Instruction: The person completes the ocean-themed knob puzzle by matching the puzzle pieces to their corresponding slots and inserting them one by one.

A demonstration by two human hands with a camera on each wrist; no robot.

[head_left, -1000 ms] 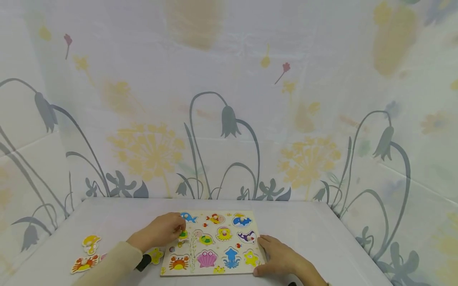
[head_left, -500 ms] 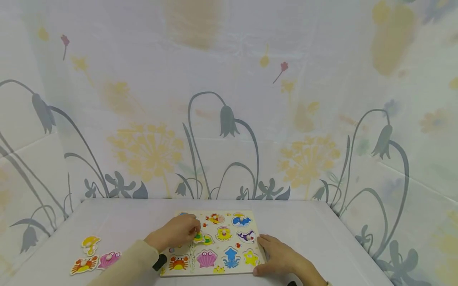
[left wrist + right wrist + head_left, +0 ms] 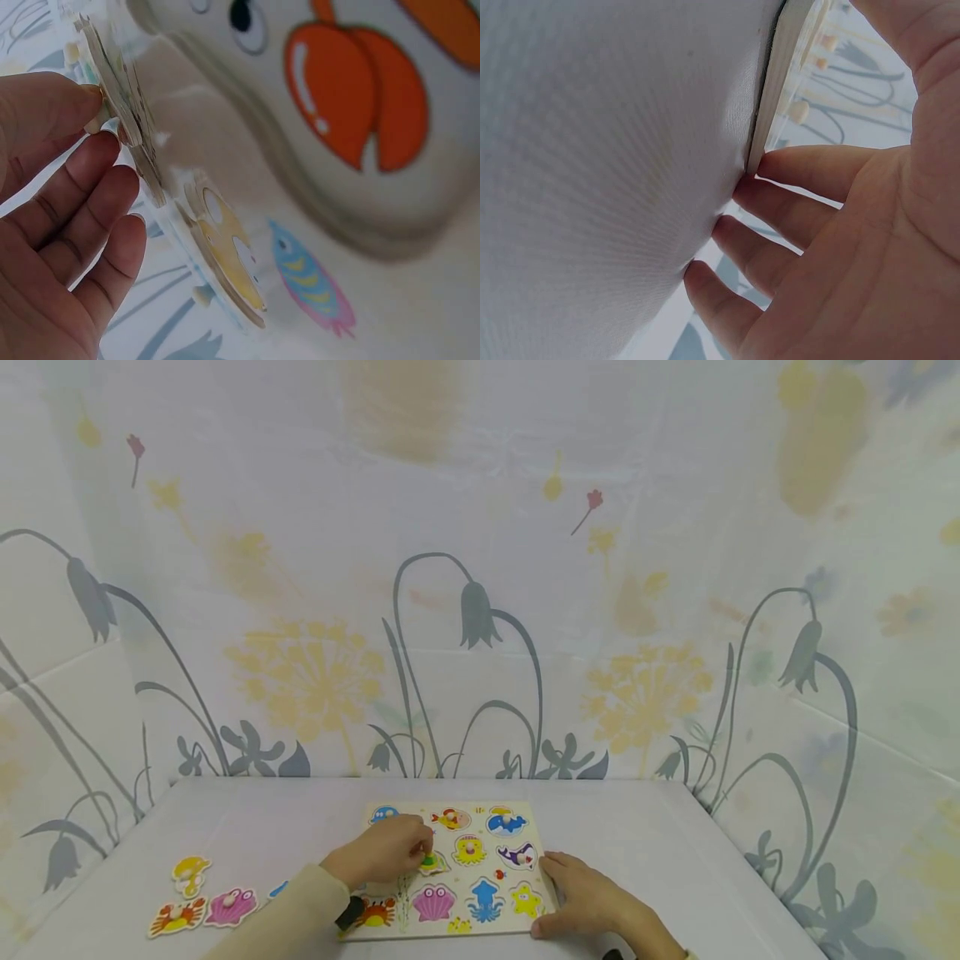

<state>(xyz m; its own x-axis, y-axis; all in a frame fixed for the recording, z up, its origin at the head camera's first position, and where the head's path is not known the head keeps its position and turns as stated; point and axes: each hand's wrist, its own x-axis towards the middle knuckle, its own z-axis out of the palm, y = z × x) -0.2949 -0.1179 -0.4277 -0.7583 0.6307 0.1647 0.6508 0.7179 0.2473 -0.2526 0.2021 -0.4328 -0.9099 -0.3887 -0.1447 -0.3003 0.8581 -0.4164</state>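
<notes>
"Where's the green-and-yellow wooden turtle piece (image 3: 432, 865)?"
"Pinched beneath the left hand (image 3: 384, 850)'s fingertips, long axis roughly left-right, head hidden; shifted rightward since earlier. The right hand (image 3: 588, 896)'s extended fingers touch the pale wooden board (image 3: 427, 930)."

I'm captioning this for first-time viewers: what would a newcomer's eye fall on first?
Probably the colourful sea-animal puzzle board, low in the middle of the head view, where the left hand pinches a turtle piece and the right hand touches the right edge. Next, likely the large grey bellflower printed mid-backdrop.
</notes>
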